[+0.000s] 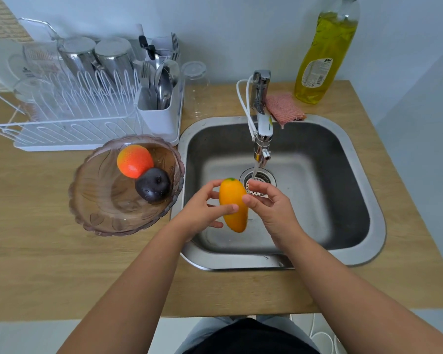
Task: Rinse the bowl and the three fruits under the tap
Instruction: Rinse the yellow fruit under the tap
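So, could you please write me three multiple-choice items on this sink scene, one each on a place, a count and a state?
1. Where is the yellow mango?
A. In the bowl
B. Over the sink, in both hands
C. On the rack

2. How many fruits lie in the bowl?
A. One
B. Two
C. Three

3. The tap is:
A. Running
B. Off
C. Covered by a cloth

Answers: 1 B, left hand and right hand hold it above the sink; 2 B, the orange-red fruit and the dark fruit; 3 A, a thin stream falls from it.
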